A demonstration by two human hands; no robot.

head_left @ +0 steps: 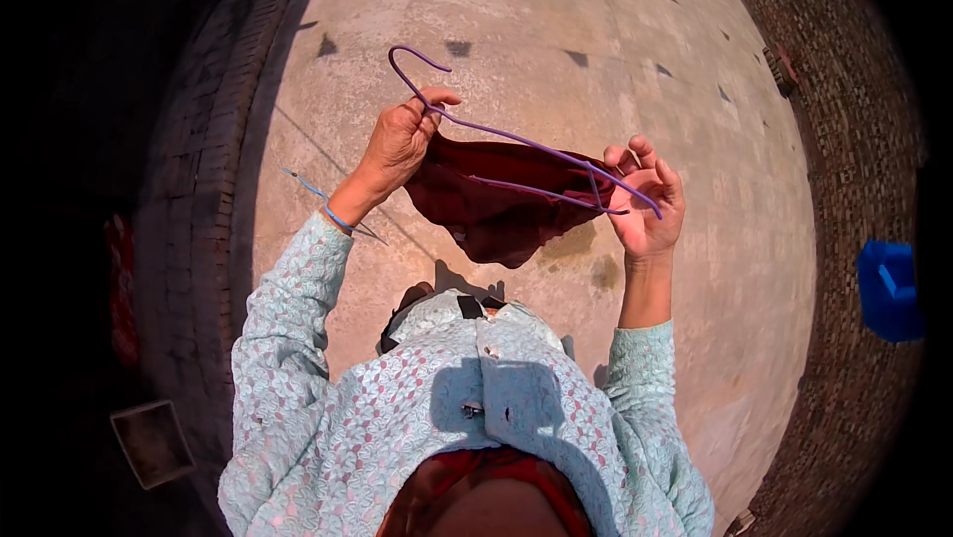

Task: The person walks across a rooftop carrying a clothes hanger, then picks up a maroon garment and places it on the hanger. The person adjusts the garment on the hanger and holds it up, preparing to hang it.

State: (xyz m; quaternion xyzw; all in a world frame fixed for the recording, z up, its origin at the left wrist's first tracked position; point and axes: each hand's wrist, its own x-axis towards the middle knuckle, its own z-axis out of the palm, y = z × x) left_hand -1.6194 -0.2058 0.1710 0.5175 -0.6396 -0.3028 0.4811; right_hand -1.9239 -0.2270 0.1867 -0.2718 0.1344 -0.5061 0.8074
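A purple wire clothes hanger (516,136) slants down to the right in front of me, its hook at the upper left. My left hand (400,143) pinches it just below the hook, along with the upper edge of a dark red garment (506,214). That cloth hangs folded behind the hanger bars; its kind is unclear. At the hanger's far right end my right hand (650,201) is turned palm toward me, fingers bent but apart. The bar's end crosses this palm, and the garment's right edge lies beside the fingers.
Below spreads a sunlit concrete floor (735,269), with small triangular shadows toward the far side. Brick edging (204,180) runs along the left, a brick strip (844,140) along the right. A blue plastic object (890,289) lies at far right, a square-framed object (152,445) at lower left.
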